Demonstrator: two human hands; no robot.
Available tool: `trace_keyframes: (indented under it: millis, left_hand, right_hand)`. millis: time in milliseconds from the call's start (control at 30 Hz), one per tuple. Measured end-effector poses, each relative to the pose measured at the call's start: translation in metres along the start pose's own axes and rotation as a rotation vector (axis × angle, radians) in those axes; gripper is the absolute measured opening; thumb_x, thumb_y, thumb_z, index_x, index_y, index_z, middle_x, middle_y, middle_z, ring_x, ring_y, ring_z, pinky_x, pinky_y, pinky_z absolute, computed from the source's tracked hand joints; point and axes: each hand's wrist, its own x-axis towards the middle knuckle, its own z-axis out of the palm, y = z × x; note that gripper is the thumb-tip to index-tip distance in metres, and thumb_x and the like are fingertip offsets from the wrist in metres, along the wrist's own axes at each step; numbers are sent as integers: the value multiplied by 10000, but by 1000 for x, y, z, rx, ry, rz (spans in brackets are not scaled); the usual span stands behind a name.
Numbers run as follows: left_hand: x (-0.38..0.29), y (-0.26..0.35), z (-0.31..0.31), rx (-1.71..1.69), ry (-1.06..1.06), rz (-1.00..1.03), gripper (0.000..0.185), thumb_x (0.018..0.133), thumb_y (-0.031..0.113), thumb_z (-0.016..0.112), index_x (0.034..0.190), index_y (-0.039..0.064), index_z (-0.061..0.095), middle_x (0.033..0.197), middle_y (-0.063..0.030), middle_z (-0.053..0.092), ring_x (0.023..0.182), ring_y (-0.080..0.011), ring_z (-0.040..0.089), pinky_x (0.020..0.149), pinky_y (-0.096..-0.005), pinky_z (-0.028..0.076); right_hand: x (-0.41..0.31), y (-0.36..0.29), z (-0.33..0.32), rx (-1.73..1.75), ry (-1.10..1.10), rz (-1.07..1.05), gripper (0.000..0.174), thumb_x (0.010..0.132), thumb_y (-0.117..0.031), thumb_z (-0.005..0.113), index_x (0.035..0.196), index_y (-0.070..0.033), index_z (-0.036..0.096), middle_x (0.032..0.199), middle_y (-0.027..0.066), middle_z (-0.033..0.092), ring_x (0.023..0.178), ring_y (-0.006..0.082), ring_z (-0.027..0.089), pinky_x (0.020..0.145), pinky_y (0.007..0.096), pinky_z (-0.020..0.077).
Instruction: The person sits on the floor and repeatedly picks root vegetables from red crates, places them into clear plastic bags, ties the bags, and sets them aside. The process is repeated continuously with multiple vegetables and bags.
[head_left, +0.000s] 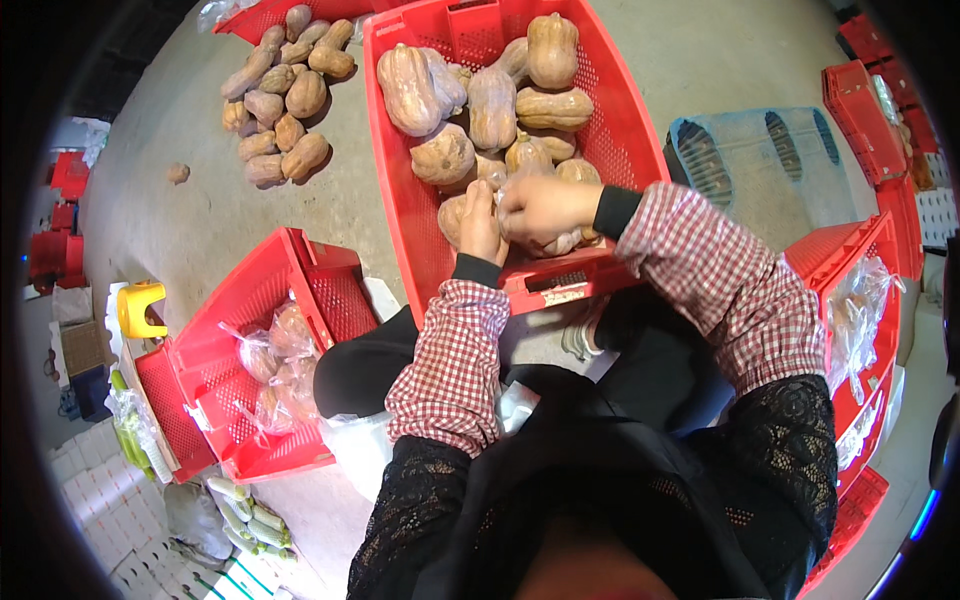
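Observation:
A red plastic crate (641, 142) holding several butternut squashes stands before me. Over its near end, my left hand (481, 223) and my right hand (541, 208) come together, fingers closed on clear plastic film (501, 196). The film appears to belong to a bag around a squash beneath my hands; its outline is partly hidden, and my right hand is blurred. A tan squash (451, 219) lies just left of my left hand. Farther up in the crate are a large squash (492, 109) and a rounded one (442, 154).
Loose squashes (306, 94) lie on the floor at upper left. A red crate (225, 352) at left holds bagged squashes (289, 375). Another red crate (889, 300) with plastic bags stands at right, near a blue-edged pallet (757, 124). A yellow stool (139, 311) is far left.

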Motion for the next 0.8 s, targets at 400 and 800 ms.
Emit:
trace_keyframes:
  millis: [400, 800]
  left_hand:
    - [0, -31, -13, 1715, -322, -4, 221, 844, 271, 558, 927, 85, 643, 866, -166, 650, 828, -369, 611, 736, -458, 473]
    - [41, 7, -52, 1520, -422, -371, 200, 825, 209, 595, 868, 39, 691, 805, -155, 657, 740, -302, 628, 696, -388, 481]
  right_hand:
    - [81, 124, 10, -535, 290, 18, 179, 765, -97, 546, 830, -17, 691, 788, 224, 656, 772, 354, 656, 695, 439, 518]
    - [101, 211, -13, -229, 456, 190, 149, 738, -135, 636, 860, -51, 646, 781, 157, 651, 742, 336, 619, 673, 422, 489]
